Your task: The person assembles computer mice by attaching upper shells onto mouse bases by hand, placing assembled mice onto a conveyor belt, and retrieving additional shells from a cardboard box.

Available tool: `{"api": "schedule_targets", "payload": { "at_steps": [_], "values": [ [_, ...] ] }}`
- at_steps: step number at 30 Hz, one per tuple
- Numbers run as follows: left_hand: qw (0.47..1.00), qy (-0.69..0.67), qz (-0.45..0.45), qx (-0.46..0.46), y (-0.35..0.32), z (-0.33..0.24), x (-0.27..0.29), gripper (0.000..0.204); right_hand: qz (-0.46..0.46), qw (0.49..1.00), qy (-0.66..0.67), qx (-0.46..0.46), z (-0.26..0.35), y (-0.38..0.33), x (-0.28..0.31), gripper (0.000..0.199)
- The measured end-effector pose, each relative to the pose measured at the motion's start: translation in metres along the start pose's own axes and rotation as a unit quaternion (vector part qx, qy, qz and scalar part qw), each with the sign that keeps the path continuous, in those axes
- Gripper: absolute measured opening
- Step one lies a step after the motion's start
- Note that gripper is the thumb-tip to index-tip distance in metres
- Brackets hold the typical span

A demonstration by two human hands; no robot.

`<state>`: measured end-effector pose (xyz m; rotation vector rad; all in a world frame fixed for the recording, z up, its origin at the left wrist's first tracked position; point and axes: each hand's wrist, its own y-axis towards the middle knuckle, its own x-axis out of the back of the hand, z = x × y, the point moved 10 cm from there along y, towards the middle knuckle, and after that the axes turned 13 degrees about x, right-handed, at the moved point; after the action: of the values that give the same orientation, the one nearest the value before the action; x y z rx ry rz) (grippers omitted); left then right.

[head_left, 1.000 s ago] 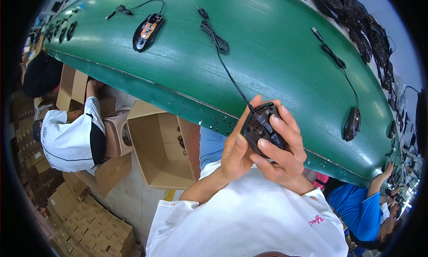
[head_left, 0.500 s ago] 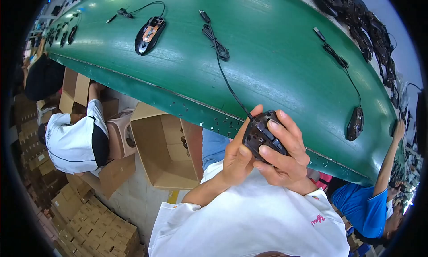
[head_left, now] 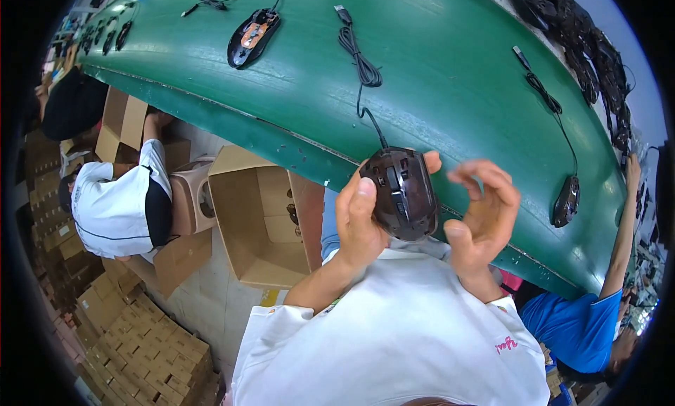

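The right hand [head_left: 481, 216] had let go – fingers spread, holding nothing – leaving the mouse [head_left: 402, 193] held underside-up in the left hand [head_left: 360, 223] alone, above the tabletop [head_left: 450, 75].

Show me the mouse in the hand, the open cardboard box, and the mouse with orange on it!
black computer mouse [head_left: 402, 195], head view, middle of its underside.
open cardboard box [head_left: 242, 219], head view, inner wall.
orange-marked mouse [head_left: 252, 36], head view, its body.

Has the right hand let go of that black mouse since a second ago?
Yes. The right hand has come off the black mouse and now sits open to its right; the left hand holds it alone, over the green belt's edge.
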<state>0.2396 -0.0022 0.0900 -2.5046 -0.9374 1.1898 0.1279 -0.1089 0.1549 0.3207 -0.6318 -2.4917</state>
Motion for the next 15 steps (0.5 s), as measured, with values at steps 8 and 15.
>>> {"api": "schedule_targets", "payload": {
  "at_steps": [8, 15],
  "values": [
    [0.999, 0.024, 0.044, -0.016, 0.003, -0.007, 0.001, 0.063, 0.289, 0.95, -0.041, -0.113, -0.019, -0.028, -0.045, 0.041],
    [0.997, 0.013, 0.08, 0.012, 0.005, -0.02, -0.009, 0.067, 0.264, 0.957, -0.09, -0.077, -0.019, -0.019, -0.043, 0.049]
  ]
}}
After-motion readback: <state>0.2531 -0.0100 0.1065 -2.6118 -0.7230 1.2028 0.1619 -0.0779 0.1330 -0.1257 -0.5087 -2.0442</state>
